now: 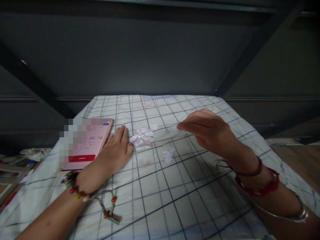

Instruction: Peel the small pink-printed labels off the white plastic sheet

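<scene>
One phone (90, 143), one paper-scrap pile (143, 136). Left hand (113, 153) flat, fingers released; pile at its 2 o'clock. Right hand (207, 131) fingers pinch a clear strip (166, 134), extending toward 9 o'clock.

Two hands in view: one left hand (113, 151), one right hand (208, 131). One ring (117, 137) on the left. One bead bracelet (80, 191) at the left wrist. Three bands at the right wrist: one dark cord (250, 171), one red braid (262, 190), one metal bangle (287, 216). One pink phone (96, 141) lying flat. One checked cloth (175, 200) underneath. One main heap of small paper scraps (143, 136), too many and too small to count, plus roughly three loose scraps (168, 155) just beside. One clear strip (167, 134) at the right fingertips.
</scene>
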A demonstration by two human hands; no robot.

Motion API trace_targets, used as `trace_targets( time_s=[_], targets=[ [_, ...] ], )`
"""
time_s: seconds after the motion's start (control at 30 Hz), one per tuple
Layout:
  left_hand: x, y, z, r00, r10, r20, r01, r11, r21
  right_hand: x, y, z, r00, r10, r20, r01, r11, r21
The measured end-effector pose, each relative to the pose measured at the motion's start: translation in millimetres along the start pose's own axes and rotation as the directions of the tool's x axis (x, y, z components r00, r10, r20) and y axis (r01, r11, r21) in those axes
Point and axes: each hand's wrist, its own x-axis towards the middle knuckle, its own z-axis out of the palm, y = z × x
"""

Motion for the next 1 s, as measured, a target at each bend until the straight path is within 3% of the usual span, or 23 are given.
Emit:
trace_targets(
  time_s=[0.2,0.4,0.57,0.77,1.0],
  targets=[
    [-0.3,3.6,-3.2,1.000,-0.018,0.024,0.018,1.000,-0.016,-4.1,2.5,-5.2,0.997,0.041,-0.071,-0.039,0.999,0.033],
    [-0.3,2.8,-1.0,1.000,-0.017,-0.006,0.016,1.000,-0.017,-3.3,1.8,3.0,1.000,-0.001,0.013,0.001,0.999,-0.033],
    [-0.1,-3.8,3.9,1.000,0.017,-0.021,-0.017,1.000,-0.014,-6.7,6.0,-4.1,0.994,0.057,0.089,-0.044,0.988,-0.148],
    [0.1,-4.2,4.8,1.000,0.012,-0.020,-0.012,1.000,-0.001,-7.2,8.5,-6.9,0.990,0.063,0.126,-0.044,0.987,-0.154],
    [-0.4,-3.3,9.3,0.997,0.016,-0.074,-0.017,1.000,-0.009,-9.8,5.7,20.3,0.972,0.229,-0.054,-0.235,0.942,-0.238]
  ],
)
